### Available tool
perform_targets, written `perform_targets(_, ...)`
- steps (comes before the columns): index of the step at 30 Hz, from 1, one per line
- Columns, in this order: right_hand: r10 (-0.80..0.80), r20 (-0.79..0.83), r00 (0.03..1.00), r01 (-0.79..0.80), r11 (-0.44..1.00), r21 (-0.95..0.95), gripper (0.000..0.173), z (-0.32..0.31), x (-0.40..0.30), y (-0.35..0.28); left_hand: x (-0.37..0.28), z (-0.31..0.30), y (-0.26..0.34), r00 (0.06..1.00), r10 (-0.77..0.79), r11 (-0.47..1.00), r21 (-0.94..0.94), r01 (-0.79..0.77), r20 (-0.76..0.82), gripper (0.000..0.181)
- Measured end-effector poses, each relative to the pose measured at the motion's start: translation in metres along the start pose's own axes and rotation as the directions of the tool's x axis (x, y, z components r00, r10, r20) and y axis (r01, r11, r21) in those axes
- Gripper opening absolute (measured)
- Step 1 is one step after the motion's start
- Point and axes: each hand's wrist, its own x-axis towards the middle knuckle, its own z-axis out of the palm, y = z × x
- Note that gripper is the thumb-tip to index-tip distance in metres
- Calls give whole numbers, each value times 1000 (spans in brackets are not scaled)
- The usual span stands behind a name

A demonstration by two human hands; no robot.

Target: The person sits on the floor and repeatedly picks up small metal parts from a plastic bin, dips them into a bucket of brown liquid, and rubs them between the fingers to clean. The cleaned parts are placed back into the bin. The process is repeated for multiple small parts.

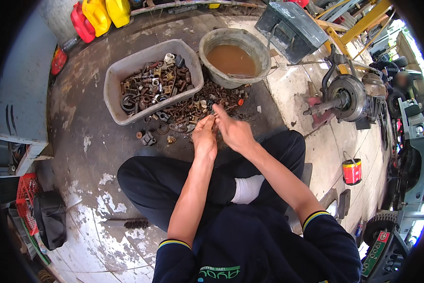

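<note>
My left hand (204, 136) is raised above the floor in front of my crossed legs, its thumb and fingers pinched together. Whatever small thing may be between those fingertips is too hidden to name. Close against it is my right hand (235, 133), blurred, with the index finger stretched forward; its other fingers are partly hidden. Just beyond both hands lies a spread pile of rusty nuts, bolts and small metal parts (226, 97). A grey plastic tub (110, 85) behind it on the left holds more loose hardware, including springs and rings.
A bucket (229, 83) of brown liquid stands beside the tub. Behind it is a dark lidded box (293, 28). A greasy axle-hub assembly (344, 100) and a red paint can (352, 171) are to the right. A brush (136, 224) lies left of my legs, near a black bag (50, 219).
</note>
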Motion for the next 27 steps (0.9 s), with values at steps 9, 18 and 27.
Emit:
perform_targets(9, -35, -59, 998, 35, 999, 4, 41, 6, -1, 5, -5, 3, -2, 1000, 10, 1000, 12, -10, 25, 8)
perform_targets(18, 53, -81, 995, -56, 998, -31, 41, -7, 6, 14, -7, 11, -5, 994, 30, 1000, -2, -30, 104, 6)
perform_targets(27, 123, -22, 992, -123, 992, -16, 40, -9, 2, 8, -6, 7, -8, 997, 8, 999, 50, -12, 82, 4)
